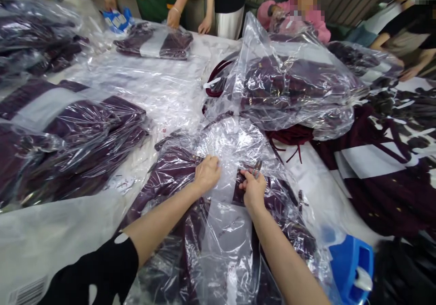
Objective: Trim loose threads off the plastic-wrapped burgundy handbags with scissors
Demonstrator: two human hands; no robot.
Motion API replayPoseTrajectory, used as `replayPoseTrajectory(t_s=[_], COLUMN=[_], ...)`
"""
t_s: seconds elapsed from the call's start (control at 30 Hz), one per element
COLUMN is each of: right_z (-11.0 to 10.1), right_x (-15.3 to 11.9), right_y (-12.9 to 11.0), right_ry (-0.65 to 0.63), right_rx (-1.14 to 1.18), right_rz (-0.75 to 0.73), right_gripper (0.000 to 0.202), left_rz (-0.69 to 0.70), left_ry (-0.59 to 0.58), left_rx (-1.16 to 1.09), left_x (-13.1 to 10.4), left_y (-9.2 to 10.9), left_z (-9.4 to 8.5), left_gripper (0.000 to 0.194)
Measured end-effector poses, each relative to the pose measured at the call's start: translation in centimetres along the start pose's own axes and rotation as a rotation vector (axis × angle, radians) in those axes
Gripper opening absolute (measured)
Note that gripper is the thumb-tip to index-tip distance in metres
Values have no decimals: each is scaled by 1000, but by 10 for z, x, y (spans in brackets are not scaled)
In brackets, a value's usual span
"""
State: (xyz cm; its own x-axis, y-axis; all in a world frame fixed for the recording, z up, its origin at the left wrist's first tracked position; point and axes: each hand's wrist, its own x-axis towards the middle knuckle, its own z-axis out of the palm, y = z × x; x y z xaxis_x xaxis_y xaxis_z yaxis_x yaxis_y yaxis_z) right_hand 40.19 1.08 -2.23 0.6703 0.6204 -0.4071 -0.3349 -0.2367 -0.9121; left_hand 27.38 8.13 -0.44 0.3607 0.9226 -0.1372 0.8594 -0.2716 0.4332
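The right hand [255, 191] is gripping metal thread snips [258, 167]; the left hand [207, 175] is resting curled on a clear garment bag [226, 225] (whether pinching film, I cannot tell).

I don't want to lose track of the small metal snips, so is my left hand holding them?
No, the metal snips are in your right hand.

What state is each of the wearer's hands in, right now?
Left hand: closed over the clear bag; whether it grips cannot be told.
Right hand: holding small metal snips.
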Motion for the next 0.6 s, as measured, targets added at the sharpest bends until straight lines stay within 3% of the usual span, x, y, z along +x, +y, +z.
replayPoseTrajectory(t_s=[0.07,0.2,0.33,0.43,0.5,0.6], right_z=[9,31,37,33,30,32], right_x=[-3,-3,-2,-1,1,3], right_y=[-7,-23,-35,-40,-42,-43], right_ry=[14,-109,-189,-190,-201,-254], right_rx=[120,293,425,320,204,131], right_rz=[92,243,372,427,459,506], right_gripper=[32,35,24,16,13,13], left_rz=[-90,-237,-298,-282,-301,-471], left_ry=[-57,-197,-129,-64,-96,-200], left_rx=[-119,-289,-399,-363,-389,-751], left_x=[0,8,9,2,-3,-7], left_y=[8,17,17,16,17,20], left_z=[2,-1,-1,1,1,-1], left_gripper=[20,28,32,19,9,3])
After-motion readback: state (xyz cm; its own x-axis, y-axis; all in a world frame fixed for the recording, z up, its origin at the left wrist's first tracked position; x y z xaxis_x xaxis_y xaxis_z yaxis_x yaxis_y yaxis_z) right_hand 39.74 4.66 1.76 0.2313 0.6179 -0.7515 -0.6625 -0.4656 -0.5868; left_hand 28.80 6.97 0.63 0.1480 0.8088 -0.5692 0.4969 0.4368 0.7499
